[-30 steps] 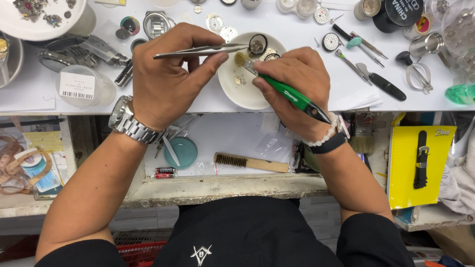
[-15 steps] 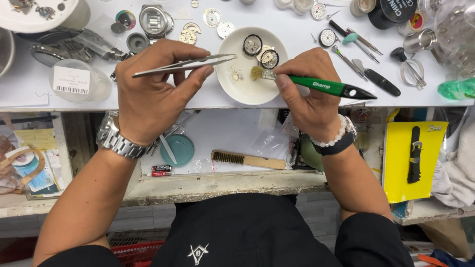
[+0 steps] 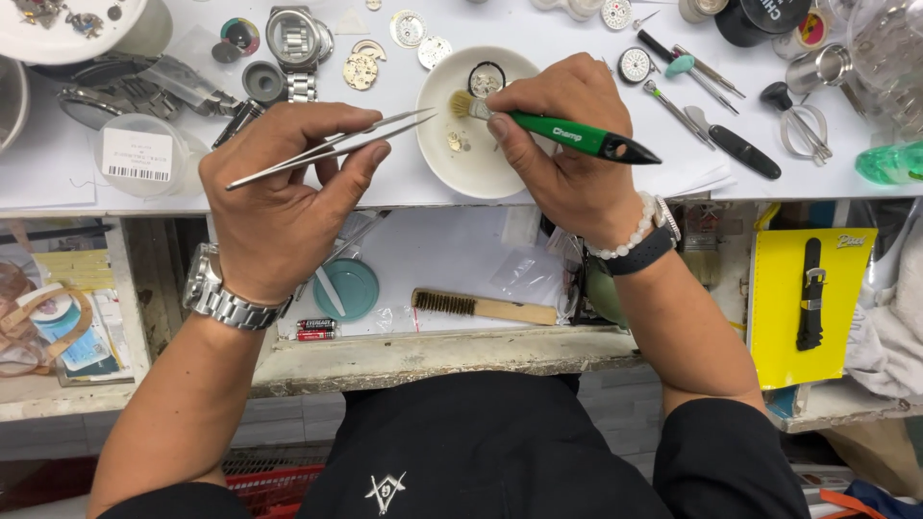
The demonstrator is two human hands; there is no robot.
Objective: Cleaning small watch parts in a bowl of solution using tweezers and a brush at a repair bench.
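Since a moment ago, green brush (image 3: 562, 133) swung bristles-down into white dish (image 3: 452, 173), right hand (image 3: 567, 144) clenched round it; tweezers (image 3: 332, 149) pinched in left hand (image 3: 279, 192), lifted clear; cleaning begun.

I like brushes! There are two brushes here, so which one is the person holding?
The green-handled brush, in the right hand, bristles in the white bowl. The wooden brush lies untouched on the lower shelf.

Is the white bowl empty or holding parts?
Holding parts: the white bowl contains a round watch piece and small brass bits.
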